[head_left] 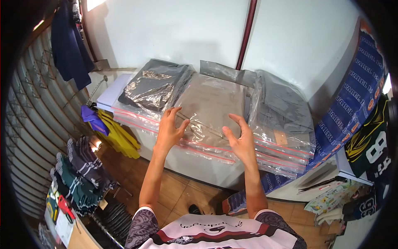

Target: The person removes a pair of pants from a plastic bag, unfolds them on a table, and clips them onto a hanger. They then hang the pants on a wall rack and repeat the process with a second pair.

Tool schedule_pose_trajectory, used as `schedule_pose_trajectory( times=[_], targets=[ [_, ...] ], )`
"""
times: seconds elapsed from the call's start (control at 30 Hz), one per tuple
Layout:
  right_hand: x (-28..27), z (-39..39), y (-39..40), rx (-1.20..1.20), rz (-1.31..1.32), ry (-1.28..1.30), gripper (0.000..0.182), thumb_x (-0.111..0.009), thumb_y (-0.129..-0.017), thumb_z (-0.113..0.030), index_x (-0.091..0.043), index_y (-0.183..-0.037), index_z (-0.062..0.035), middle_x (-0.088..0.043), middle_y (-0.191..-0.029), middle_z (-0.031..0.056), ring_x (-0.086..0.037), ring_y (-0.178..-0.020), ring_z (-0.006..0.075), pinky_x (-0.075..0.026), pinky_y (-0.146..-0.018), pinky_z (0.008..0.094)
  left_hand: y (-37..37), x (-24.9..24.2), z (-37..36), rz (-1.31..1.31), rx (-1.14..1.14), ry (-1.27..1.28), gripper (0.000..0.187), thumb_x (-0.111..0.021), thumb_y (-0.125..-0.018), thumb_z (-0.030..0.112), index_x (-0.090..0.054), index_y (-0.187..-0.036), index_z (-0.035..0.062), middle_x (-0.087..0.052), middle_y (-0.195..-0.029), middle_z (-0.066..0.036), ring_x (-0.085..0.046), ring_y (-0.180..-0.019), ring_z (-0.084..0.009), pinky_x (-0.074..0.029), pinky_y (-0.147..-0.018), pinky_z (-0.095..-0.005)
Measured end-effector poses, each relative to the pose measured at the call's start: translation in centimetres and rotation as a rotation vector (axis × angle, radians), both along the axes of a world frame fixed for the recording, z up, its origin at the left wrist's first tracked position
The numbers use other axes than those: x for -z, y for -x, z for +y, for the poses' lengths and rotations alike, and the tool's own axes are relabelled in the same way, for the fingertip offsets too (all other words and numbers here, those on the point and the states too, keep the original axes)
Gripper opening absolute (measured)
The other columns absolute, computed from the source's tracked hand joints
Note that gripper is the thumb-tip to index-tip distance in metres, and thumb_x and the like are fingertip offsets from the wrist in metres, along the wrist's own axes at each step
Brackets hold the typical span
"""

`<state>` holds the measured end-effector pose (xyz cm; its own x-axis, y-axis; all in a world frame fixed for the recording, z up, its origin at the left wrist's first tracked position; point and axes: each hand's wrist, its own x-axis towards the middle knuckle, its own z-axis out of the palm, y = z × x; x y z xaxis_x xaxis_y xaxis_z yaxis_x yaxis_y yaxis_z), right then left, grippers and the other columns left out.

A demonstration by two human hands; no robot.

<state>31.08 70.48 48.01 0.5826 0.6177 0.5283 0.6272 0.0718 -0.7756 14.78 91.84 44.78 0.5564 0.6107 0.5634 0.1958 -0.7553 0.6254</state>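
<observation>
A beige-grey garment folded in a clear zip bag point(213, 97) lies on the middle stack on the shelf. Over its left side is my left hand point(171, 126), fingers spread and curved. My right hand point(239, 135) hovers at the bag's right side, thumb and fingers apart in the same way. Between them the plastic shines, and red zip strips run along the front edges of the stacked bags. On the left lies a bagged black garment point(151, 87); on the right, a bagged dark grey garment point(284, 103) with a small brown tag point(280, 137).
Yellow and purple clothes point(114, 128) hang left of the shelf. Nearer on the left are racks of folded-over dark garments point(85, 178) and red-handled scissors point(65, 207). A blue printed banner point(352, 95) stands at right, beside hanging jerseys point(371, 149). A white wall point(166, 29) rises behind.
</observation>
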Motion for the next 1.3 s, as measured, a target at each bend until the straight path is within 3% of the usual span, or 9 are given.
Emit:
schedule_pose_trajectory(
  times=[0.3,0.4,0.5,0.6,0.7,0.8,0.9,0.97,1.3],
  targets=[
    [0.7,3.0,-0.6,0.237,-0.131,0.045,0.051,-0.08,-0.085,-0.017,-0.061,-0.13,-0.002,-0.055,-0.14,0.026,-0.052,-0.134,0.0402,-0.042,-0.111,0.0449,-1.0,-0.3,2.5,0.067,-0.064,0.021,0.066,-0.08,-0.084,0.015,-0.051,-0.142,0.0022,-0.057,-0.13,-0.029,-0.056,-0.121,-0.0467,-0.047,-0.101,-0.051],
    [0.4,3.2,-0.4,0.243,-0.075,-0.011,0.051,-0.08,-0.085,-0.016,-0.06,-0.131,-0.0021,-0.051,-0.142,0.024,-0.05,-0.133,0.0373,-0.041,-0.11,0.0446,-1.1,-0.9,3.2,-0.05,0.024,0.05,0.065,-0.078,-0.086,0.013,-0.05,-0.143,0.0009,-0.062,-0.123,-0.031,-0.06,-0.115,-0.0476,-0.049,-0.098,-0.0492],
    [-0.8,2.1,0.4,0.155,0.139,-0.001,0.056,-0.079,-0.087,-0.011,-0.056,-0.137,-0.0036,-0.048,-0.142,0.0195,-0.049,-0.131,0.0308,-0.041,-0.11,0.0419,-0.5,-2.4,2.9,-0.014,0.043,0.3,0.063,-0.075,-0.088,0.01,-0.048,-0.144,0.0016,-0.067,-0.112,-0.032,-0.064,-0.106,-0.0494,-0.051,-0.093,-0.0476],
    [-2.3,0.8,2.8,-0.014,0.396,-0.149,0.06,-0.075,-0.089,-0.004,-0.049,-0.143,-0.0034,-0.049,-0.138,0.0158,-0.047,-0.13,0.0246,-0.04,-0.11,0.0389,0.8,-2.6,2.2,-0.088,0.152,0.086,0.058,-0.072,-0.09,0.008,-0.049,-0.144,0.0028,-0.069,-0.108,-0.031,-0.066,-0.101,-0.0494,-0.052,-0.091,-0.0452],
    [-2.3,-1.1,4.9,-0.142,0.505,-0.225,0.065,-0.072,-0.09,0.0,-0.041,-0.147,-0.0016,-0.048,-0.142,0.0149,-0.045,-0.132,0.0229,-0.038,-0.112,0.0373,2.8,-3.1,1.2,-0.101,0.24,0.1,0.048,-0.069,-0.091,0.004,-0.055,-0.138,0.0027,-0.071,-0.11,-0.026,-0.07,-0.103,-0.0415,-0.052,-0.091,-0.0408],
    [-1.2,-3.6,6.7,-0.217,0.577,-0.271,0.065,-0.071,-0.091,0.001,-0.039,-0.149,0.0005,-0.046,-0.146,0.0161,-0.043,-0.136,0.0223,-0.037,-0.114,0.0374,5.2,-4.0,-0.8,0.027,0.199,0.435,0.039,-0.066,-0.091,0.001,-0.062,-0.13,0.0002,-0.072,-0.115,-0.02,-0.07,-0.11,-0.0291,-0.05,-0.096,-0.0354],
    [0.4,-6.1,7.3,-0.29,0.677,-0.159,0.07,-0.071,-0.091,0.001,-0.036,-0.151,0.0009,-0.049,-0.146,0.0169,-0.047,-0.135,0.0229,-0.036,-0.114,0.0362,6.8,-2.9,-3.1,-0.12,0.202,0.385,0.036,-0.065,-0.091,-0.002,-0.064,-0.127,-0.0012,-0.071,-0.119,-0.009,-0.061,-0.116,-0.0155,-0.044,-0.102,-0.0306],
    [0.9,-7.3,8.0,-0.315,0.751,-0.098,0.07,-0.072,-0.09,0.0,-0.039,-0.152,0.0023,-0.054,-0.142,0.0165,-0.051,-0.132,0.0228,-0.036,-0.114,0.0345,8.3,-2.8,-5.2,-0.133,0.165,0.32,0.035,-0.064,-0.091,-0.004,-0.064,-0.126,-0.0025,-0.071,-0.117,-0.009,-0.062,-0.112,-0.0151,-0.045,-0.1,-0.0298],
    [4.0,-15.5,8.2,-0.475,0.436,0.076,0.068,-0.066,-0.082,0.003,-0.049,-0.148,0.0017,-0.057,-0.143,0.0188,-0.054,-0.131,0.0233,-0.039,-0.113,0.0341,14.9,-1.4,-21.1,-0.217,-0.108,0.237,0.033,-0.063,-0.093,-0.005,-0.066,-0.125,-0.0014,-0.073,-0.109,-0.011,-0.063,-0.098,-0.013,-0.048,-0.089,-0.0262]
  ],
)
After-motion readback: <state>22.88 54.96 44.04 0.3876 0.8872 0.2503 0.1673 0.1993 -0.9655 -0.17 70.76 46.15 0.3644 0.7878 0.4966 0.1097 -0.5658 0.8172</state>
